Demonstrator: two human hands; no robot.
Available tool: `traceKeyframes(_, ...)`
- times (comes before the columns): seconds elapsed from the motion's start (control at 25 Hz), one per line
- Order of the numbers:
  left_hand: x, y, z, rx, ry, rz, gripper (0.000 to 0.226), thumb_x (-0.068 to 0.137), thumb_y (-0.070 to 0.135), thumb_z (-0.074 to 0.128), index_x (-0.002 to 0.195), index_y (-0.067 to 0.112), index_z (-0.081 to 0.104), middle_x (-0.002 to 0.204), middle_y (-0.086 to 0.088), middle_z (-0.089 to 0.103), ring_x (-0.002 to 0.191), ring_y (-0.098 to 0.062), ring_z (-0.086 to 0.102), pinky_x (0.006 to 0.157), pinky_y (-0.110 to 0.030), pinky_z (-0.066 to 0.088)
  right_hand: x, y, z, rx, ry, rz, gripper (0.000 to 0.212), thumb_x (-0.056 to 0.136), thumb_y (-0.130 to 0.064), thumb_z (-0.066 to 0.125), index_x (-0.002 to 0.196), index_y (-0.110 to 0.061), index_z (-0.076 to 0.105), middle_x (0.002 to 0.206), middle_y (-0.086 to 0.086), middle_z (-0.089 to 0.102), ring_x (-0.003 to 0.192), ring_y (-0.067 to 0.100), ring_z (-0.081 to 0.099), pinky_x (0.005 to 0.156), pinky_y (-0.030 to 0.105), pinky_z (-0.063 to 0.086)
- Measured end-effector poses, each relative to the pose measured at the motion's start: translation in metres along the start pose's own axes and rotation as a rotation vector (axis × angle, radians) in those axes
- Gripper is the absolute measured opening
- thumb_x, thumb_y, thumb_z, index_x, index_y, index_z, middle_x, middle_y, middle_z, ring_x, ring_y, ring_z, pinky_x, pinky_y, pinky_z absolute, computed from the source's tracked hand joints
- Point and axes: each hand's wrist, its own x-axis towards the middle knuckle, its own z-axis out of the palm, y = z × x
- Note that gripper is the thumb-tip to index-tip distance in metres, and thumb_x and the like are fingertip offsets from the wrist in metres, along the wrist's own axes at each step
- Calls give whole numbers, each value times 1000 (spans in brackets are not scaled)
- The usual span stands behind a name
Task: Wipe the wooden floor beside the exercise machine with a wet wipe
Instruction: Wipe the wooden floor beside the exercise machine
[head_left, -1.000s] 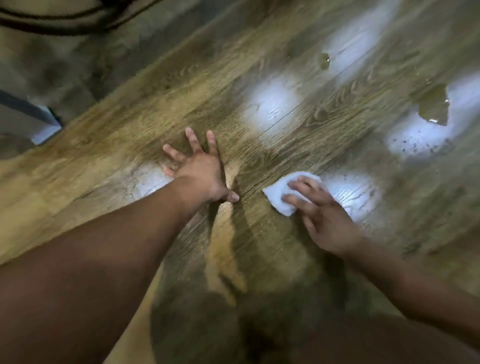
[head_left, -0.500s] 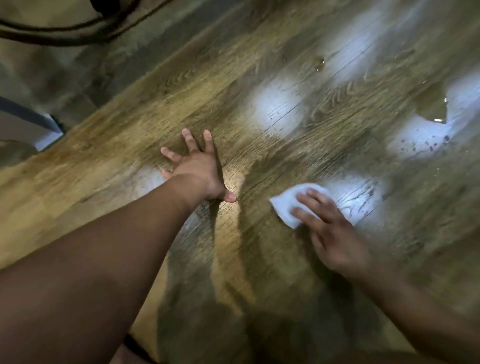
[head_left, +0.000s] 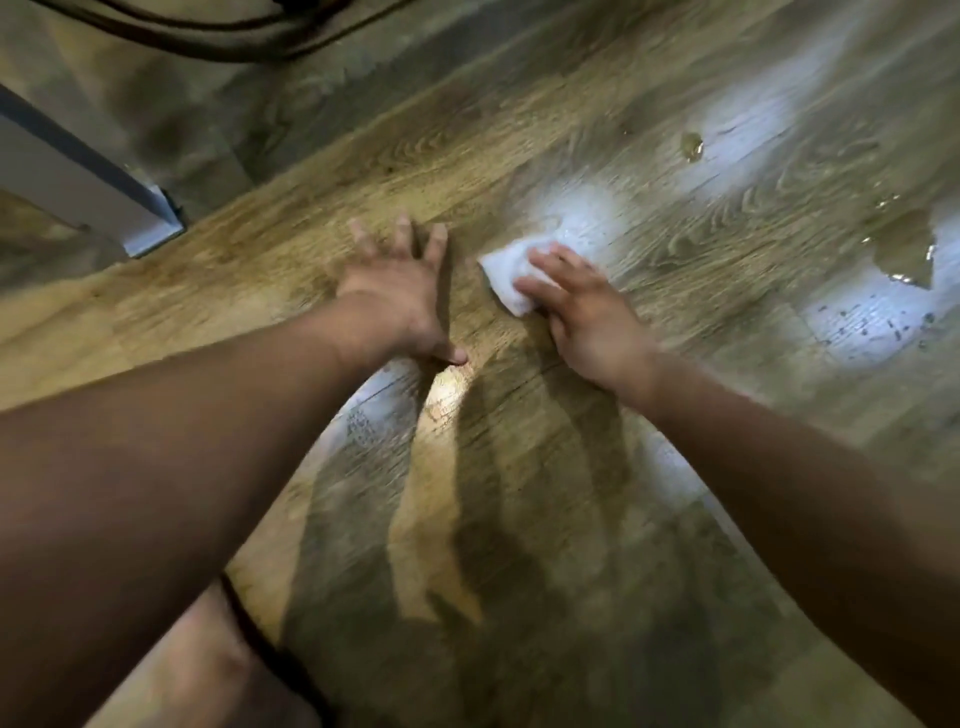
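Note:
A folded white wet wipe lies flat on the wooden floor in the middle of the head view. My right hand presses it down with straight fingers spread over its near half. My left hand rests flat on the boards just left of the wipe, fingers splayed, holding nothing. The two hands are a short gap apart. The picture is blurred by motion.
A grey metal foot of the exercise machine stands at the left edge. Dark cables run along the top left. A water puddle and a small drop lie on the boards at the right. My knee shows at the bottom left.
My right hand has slid the wipe left and away from me, closer to my left hand. The left hand has stayed planted on the floor.

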Motion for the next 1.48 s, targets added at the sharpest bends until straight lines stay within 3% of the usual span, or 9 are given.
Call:
traceKeyframes(0.08, 11, -8, 1, -23, -44, 24, 146, 52, 69, 82, 149, 41, -23, 157, 0, -36, 142, -53, -19, 106, -77, 18, -95, 10, -3, 6, 27, 53, 49, 89, -14, 35, 132, -12, 59, 147, 13, 48, 143, 34, 35, 108, 55, 41)
traceKeyframes(0.2, 19, -4, -2, -95, -99, 43, 149, 51, 57, 90, 148, 43, -22, 154, 2, -40, 139, -56, -22, 100, -82, 16, -186, 21, -10, 28, -32, 67, 41, 101, -22, 31, 138, -22, 49, 149, 8, 46, 149, 22, 24, 111, 49, 33)
traceKeyframes(0.4, 21, -6, -3, -93, -114, 43, 152, 49, 57, 90, 149, 41, -22, 154, 1, -41, 138, -57, -22, 99, -80, 21, -5, 21, 2, 9, 12, -58, 55, 84, -20, 31, 136, -18, 49, 148, 18, 45, 141, 39, 33, 113, 59, 31)
traceKeyframes(0.56, 16, -4, -2, -60, -108, 45, 149, 50, 63, 87, 149, 42, -21, 156, 3, -37, 140, -57, -19, 102, -77, 24, 136, -3, -3, -12, -15, 28, 63, 79, -19, 32, 139, -16, 52, 153, 14, 40, 145, 36, 28, 119, 51, 21)
traceKeyframes(0.88, 19, -7, -8, -133, -147, 50, 149, 54, 51, 91, 149, 39, -23, 152, 2, -43, 135, -58, -27, 101, -80, 19, -62, 20, -9, 67, -25, -64, 45, 93, -9, 36, 135, -21, 50, 146, 13, 49, 143, 32, 33, 106, 59, 41)
traceKeyframes(1.08, 24, -5, -8, -146, -169, 48, 152, 51, 49, 93, 147, 42, -26, 148, 4, -49, 133, -58, -30, 98, -82, 21, 144, 9, -5, -42, -33, -59, 61, 83, -23, 29, 140, -16, 49, 153, 17, 38, 142, 40, 29, 116, 55, 27)
traceKeyframes(1.2, 24, -5, -8, -140, -168, 54, 153, 49, 50, 93, 147, 43, -25, 149, 4, -48, 134, -58, -29, 96, -81, 23, 222, -8, -2, -61, -50, 4, 55, 90, -13, 41, 145, -19, 46, 159, 13, 30, 147, 35, 22, 120, 47, 21)
traceKeyframes(1.32, 23, -7, -11, -133, -172, 65, 154, 49, 51, 93, 147, 41, -25, 150, 2, -46, 133, -60, -28, 95, -82, 23, 177, 2, -2, -2, -6, -71, 56, 85, -9, 39, 140, -13, 53, 154, 16, 38, 144, 38, 30, 118, 50, 26)
traceKeyframes(1.48, 22, -7, -13, -113, -182, 68, 153, 52, 53, 91, 146, 39, -29, 147, 0, -49, 132, -60, -29, 98, -82, 22, -25, 18, -3, 98, -4, -31, 51, 90, -13, 38, 138, -23, 50, 152, 4, 42, 145, 28, 31, 114, 45, 33)
